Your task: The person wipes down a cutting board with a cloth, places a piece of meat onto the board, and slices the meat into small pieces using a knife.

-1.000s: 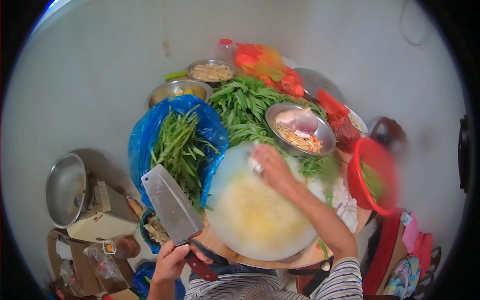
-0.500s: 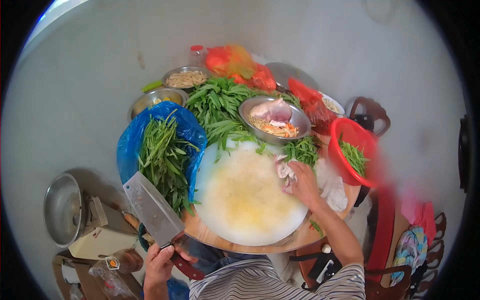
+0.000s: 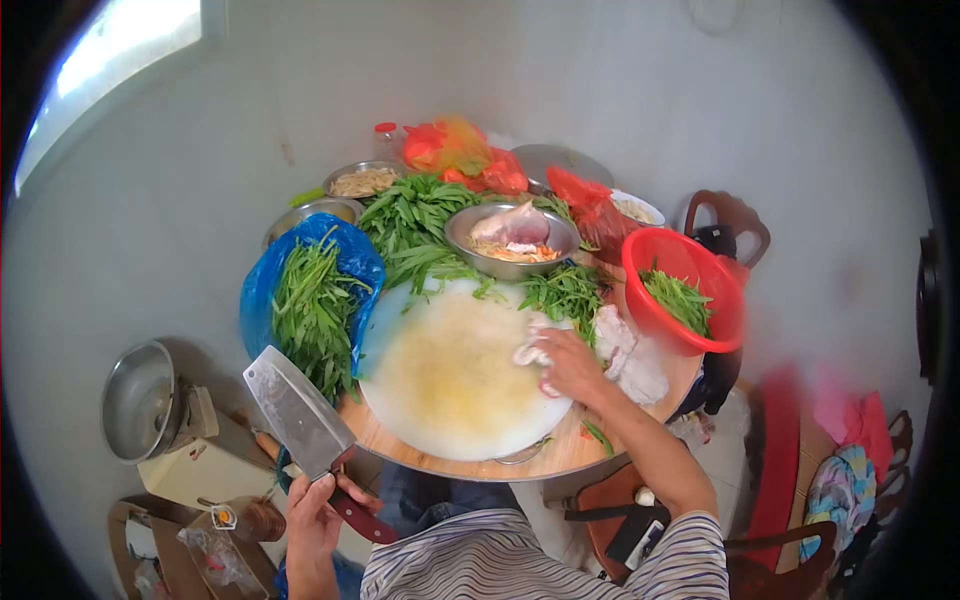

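Note:
My left hand (image 3: 314, 518) grips a cleaver (image 3: 300, 415) near where its dark red handle meets the blade. The broad blade points up and away to the left, in front of the table's near left edge. On the right side of the round white cutting board (image 3: 440, 360), my right hand (image 3: 575, 366) is closed on a crumpled white and pinkish cloth (image 3: 535, 345), pressing it to the surface. The board's middle is stained yellowish. Just right of that hand lies another crumpled white cloth (image 3: 635, 372).
Leafy greens (image 3: 415, 215) and a steel bowl (image 3: 512, 262) of meat and shreds stand behind the board. A blue bag (image 3: 258, 290) of greens is left, a red basin (image 3: 735, 300) right. Red bags (image 3: 460, 160) lie farther back. A steel basin (image 3: 140, 400) stands lower left.
The whole view has shifted slightly, with more of the bright window showing. My right hand and its cloth have slid a little toward me along the board. The cleaver stays in my left hand.

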The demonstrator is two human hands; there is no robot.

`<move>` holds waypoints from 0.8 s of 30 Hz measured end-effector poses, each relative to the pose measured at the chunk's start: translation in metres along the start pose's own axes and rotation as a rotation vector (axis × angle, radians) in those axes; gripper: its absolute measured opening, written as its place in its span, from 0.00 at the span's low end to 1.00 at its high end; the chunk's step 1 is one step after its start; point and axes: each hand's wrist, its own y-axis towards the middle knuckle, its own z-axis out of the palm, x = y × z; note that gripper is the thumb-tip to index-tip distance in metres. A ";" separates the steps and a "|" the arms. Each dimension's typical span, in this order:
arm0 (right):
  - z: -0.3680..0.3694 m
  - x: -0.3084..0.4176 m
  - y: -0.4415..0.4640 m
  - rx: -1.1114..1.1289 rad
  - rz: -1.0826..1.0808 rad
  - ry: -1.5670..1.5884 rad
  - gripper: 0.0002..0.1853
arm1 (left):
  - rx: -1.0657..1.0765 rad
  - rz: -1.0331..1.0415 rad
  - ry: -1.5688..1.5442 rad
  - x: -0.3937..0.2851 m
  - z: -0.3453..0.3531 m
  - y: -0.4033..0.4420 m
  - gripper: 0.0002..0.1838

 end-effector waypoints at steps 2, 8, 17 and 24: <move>-0.024 -0.018 -0.020 0.021 0.173 -0.074 0.28 | -0.004 0.024 0.003 0.001 0.004 -0.013 0.30; -0.035 -0.022 -0.052 -0.333 0.186 -0.160 0.27 | 0.012 0.024 0.022 0.004 0.017 -0.036 0.29; -0.019 -0.020 -0.047 -0.004 0.042 -0.081 0.25 | 0.204 -0.021 0.022 0.007 0.041 -0.036 0.30; -0.087 0.087 -0.078 -0.073 0.131 0.349 0.24 | 0.355 -0.100 0.327 0.027 0.103 0.046 0.26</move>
